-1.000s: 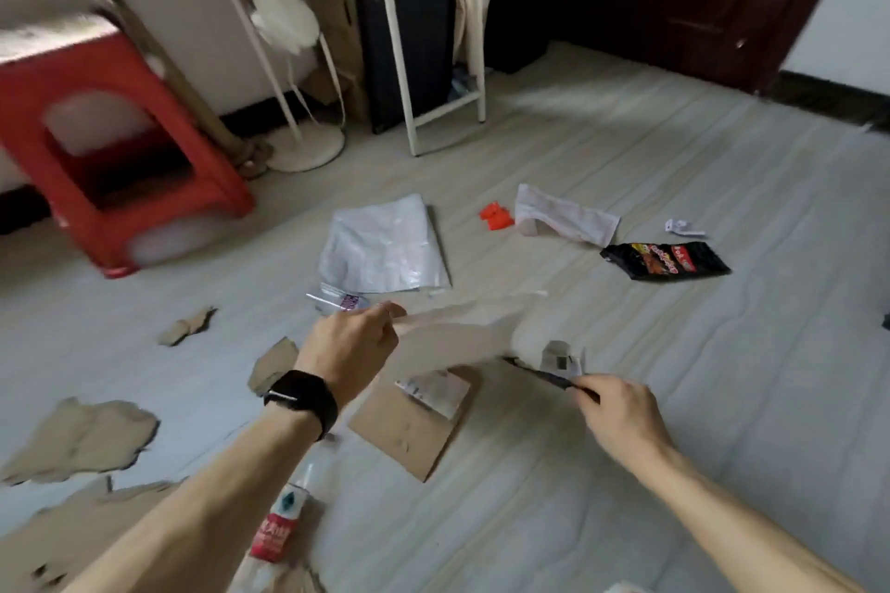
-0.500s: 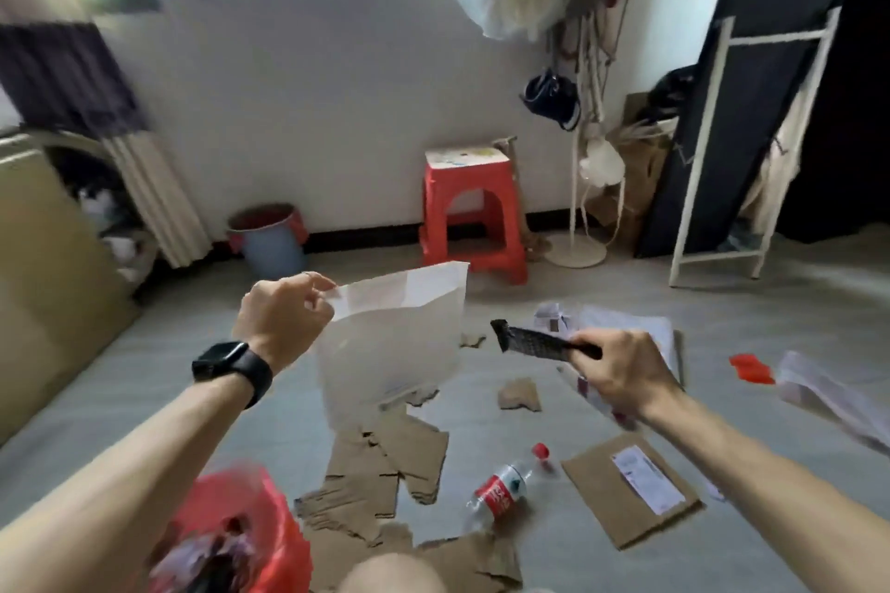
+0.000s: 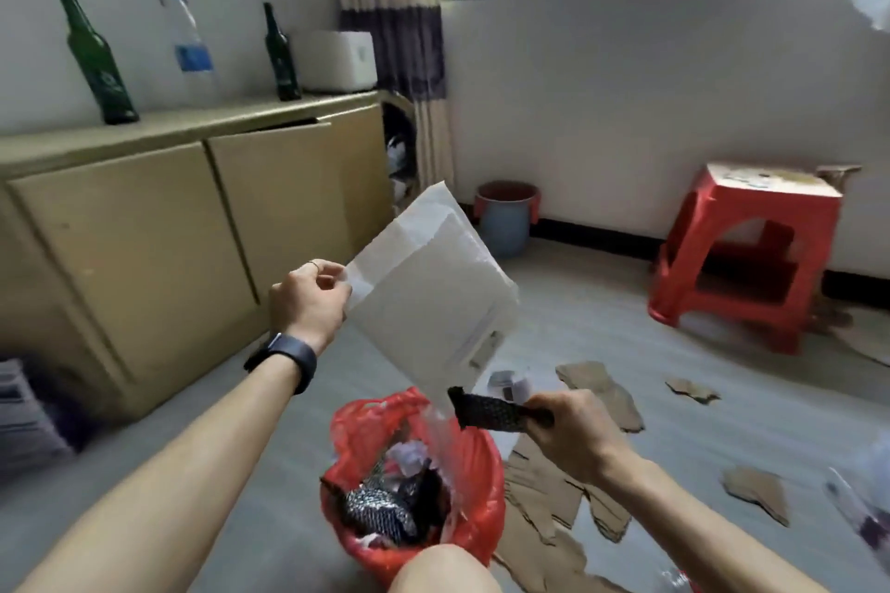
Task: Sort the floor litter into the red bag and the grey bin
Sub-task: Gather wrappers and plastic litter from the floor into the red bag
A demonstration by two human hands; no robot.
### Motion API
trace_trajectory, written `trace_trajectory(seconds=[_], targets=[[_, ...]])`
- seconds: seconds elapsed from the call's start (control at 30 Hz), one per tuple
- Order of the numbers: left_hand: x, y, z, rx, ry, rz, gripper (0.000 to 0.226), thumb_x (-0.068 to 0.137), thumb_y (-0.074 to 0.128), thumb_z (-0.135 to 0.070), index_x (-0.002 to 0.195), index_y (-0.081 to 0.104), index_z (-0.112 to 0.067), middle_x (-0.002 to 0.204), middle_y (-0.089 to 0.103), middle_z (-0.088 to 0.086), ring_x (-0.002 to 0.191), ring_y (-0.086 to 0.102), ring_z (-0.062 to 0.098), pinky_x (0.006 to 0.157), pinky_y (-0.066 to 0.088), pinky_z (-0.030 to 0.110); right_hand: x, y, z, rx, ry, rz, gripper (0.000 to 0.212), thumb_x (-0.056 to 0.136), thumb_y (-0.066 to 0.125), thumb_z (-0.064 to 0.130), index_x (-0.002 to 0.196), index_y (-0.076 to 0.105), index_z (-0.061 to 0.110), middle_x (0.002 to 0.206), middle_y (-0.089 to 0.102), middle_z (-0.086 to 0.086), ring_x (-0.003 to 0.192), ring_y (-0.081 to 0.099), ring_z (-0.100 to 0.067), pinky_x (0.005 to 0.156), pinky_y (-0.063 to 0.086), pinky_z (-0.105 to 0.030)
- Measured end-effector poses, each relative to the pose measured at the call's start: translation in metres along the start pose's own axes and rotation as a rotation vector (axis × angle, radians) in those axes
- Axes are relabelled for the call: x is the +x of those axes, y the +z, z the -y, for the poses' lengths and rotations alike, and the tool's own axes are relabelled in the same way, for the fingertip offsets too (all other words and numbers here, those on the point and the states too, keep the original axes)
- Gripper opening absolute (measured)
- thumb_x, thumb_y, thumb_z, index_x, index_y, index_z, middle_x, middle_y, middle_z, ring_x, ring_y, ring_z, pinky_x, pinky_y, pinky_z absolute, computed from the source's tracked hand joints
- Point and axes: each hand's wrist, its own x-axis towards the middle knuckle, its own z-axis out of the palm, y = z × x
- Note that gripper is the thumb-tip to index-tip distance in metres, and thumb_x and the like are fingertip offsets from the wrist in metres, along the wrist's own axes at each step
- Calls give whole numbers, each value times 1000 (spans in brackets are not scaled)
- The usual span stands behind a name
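Red bag [image 3: 357, 424] directly below my grips: left hand [image 3: 308, 299] pinches sheet [image 3: 433, 299] corner, right hand [image 3: 573, 438] clamps mesh strip [image 3: 486, 414], likely for drop-in.

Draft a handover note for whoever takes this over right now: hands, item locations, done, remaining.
Left hand: pinches a corner of the translucent plastic bag, held up above the red bag.
Right hand: grips the black mesh strip just above the red bag's mouth.
Red bag: open on the floor, already holding mesh pieces and wrappers.
Grey bin: against the wall, well beyond the bag; contents not visible.
Left: drop both held items, then sort the cardboard scraps on the floor to the right.
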Motion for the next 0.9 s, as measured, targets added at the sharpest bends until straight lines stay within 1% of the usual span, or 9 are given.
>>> trace_trajectory(seconds=[0.13,0.23,0.3,0.37,0.43,0.5,0.63,0.77,0.9], targets=[[33,7,32,-201,-134,-104,14,82,68,-20,70,66,-27,68,68,-10,49,66,12,65,61,42,31,63,22,24,-32,179,17,91,58,28,83,70,20,65,65,8,57,57,-9,52,34,-19],[53,18,46,-253,-150,-156,15,86,66,-24,72,63,-29,68,66,-12,52,67,14,64,60,42,43,96,35,8,-80,287,22,93,54,28,80,69,19,67,59,11,60,53,-9,54,39,-18],[61,28,58,-250,-140,-141,13,83,66,-26,72,64,-33,66,66,-13,58,69,17,66,60,40,48,118,39,29,-97,333,24,94,50,29,81,68,19,79,67,7,71,60,-15,64,48,-28],[63,43,83,-219,-151,-100,13,79,64,-29,71,65,-39,64,67,-15,62,70,16,69,60,38,51,144,38,74,-87,394,20,91,54,30,97,72,26,101,72,10,92,66,-14,80,52,-32],[56,55,100,-212,-182,-49,17,80,63,-26,72,66,-40,68,69,-15,63,71,14,72,60,37,50,158,34,81,-73,469,36,87,59,36,123,66,36,135,60,16,126,53,-6,103,45,-29],[49,66,113,-197,-190,-9,18,80,63,-24,73,67,-40,70,70,-14,65,71,14,75,60,36,49,163,30,58,-74,518,47,88,61,37,134,57,38,148,48,15,138,41,-7,111,36,-28],[40,74,121,-148,-176,45,23,79,59,-22,73,68,-42,64,68,-16,69,71,14,75,59,35,50,141,15,-9,-55,476,43,92,57,40,135,56,35,137,59,12,125,55,-12,102,45,-29],[29,81,96,-86,-62,104,19,77,57,-28,80,70,-42,68,70,-12,73,70,14,76,58,32,48,95,-9,-14,54,368,43,91,58,41,134,55,36,132,62,10,119,58,-9,98,48,-29],[16,91,40,-22,121,185,16,83,61,-22,81,72,-34,68,70,-7,72,68,16,70,54,29,39,22,-36,63,152,125,51,87,67,40,136,53,33,132,61,8,108,61,-5,93,52,-31]])
